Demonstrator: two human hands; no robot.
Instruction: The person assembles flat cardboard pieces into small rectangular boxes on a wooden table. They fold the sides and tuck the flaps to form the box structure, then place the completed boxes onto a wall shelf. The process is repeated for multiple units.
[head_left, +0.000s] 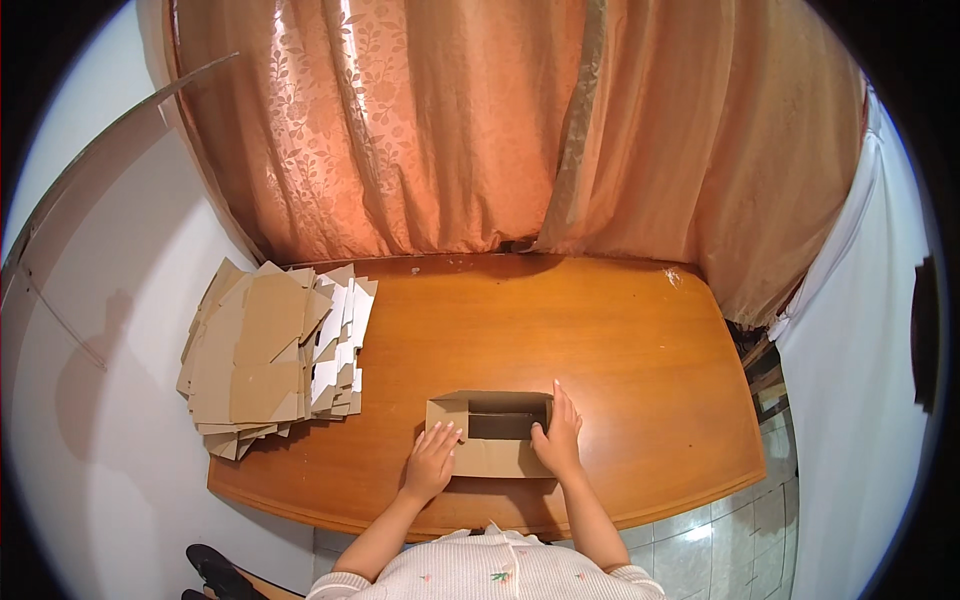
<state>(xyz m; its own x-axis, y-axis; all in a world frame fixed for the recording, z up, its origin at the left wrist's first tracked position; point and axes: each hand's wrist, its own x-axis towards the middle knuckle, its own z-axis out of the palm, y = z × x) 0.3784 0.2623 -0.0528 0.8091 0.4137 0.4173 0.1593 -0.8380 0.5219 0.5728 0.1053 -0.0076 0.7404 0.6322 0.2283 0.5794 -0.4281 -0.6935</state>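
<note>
Cardboard box: there is one, standing near the near edge of the table, between the person's two hands, its opening facing up and its inside in shadow. From the left, a pale wall runs beside the table, and one stack of flat cardboard pieces lies on the table's left end; most are brown, several show white along the right side of the pile, and they overlap too much for a sure count. Next comes the left hand, palm down on the box's left end; its grip is apart, the fingers laid out fairly straight on the brown panel rather than curled round it. Behind the table's far edge hang orange curtains. At the box's right end is the right hand, its grip clamped on the right wall, thumb at the opening and fingers stretched along the outer side. Farther right, beyond the table, are a tiled floor and one hanging white cloth.
</note>
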